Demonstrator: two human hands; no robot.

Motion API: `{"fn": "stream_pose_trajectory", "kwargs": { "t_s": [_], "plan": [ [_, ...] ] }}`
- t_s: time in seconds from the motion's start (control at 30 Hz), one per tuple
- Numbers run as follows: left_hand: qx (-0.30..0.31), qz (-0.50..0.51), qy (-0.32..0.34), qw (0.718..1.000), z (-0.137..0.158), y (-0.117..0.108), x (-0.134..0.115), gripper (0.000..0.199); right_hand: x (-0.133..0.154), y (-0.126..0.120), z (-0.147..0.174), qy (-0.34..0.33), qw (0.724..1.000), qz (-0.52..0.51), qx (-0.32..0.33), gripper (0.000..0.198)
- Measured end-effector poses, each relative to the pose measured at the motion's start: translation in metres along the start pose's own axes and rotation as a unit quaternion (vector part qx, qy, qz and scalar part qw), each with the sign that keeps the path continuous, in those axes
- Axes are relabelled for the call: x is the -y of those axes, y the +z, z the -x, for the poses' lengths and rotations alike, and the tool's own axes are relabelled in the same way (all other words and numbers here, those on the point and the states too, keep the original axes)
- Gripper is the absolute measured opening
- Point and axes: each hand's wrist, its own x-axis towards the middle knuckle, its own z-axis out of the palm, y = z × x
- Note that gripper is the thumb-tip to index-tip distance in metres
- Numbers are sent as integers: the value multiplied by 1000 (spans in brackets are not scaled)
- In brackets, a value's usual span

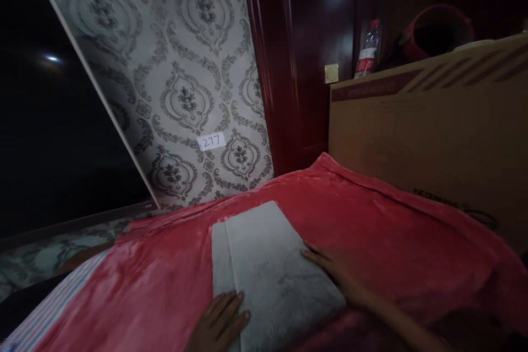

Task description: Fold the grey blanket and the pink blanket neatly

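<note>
A folded grey plush cloth (pixel 268 264) lies on a red blanket (pixel 350 214), with a fold line running down near its left side. At the cloth's lower left edge rests my left hand (pixel 218 319), its fingers stretched out over the fabric. My right hand (pixel 334 269) touches the right edge with its fingers extended. Its underside is hidden, and neither hand visibly grasps the cloth.
A large cardboard box (pixel 412 126) stands at the right, bearing a plastic bottle (pixel 367 52) and a round dark-mouthed object (pixel 437 30). A dark screen (pixel 61 104) stands at the left. A striped cloth (pixel 61 302) shows at lower left; a paper marked 277 (pixel 212 141) is on the wall.
</note>
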Motion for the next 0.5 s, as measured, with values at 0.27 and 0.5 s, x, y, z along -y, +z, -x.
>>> {"fn": "stream_pose_trajectory", "kwargs": {
  "t_s": [0.27, 0.5],
  "plan": [
    [45, 75, -102, 991, 7, 1, -19, 54, 1, 0, 1, 3, 1000, -19, -16, 65],
    [59, 99, -80, 990, 10, 0, -16, 62, -2, 2, 1, 0, 1000, -1, -16, 72]
  ]
}}
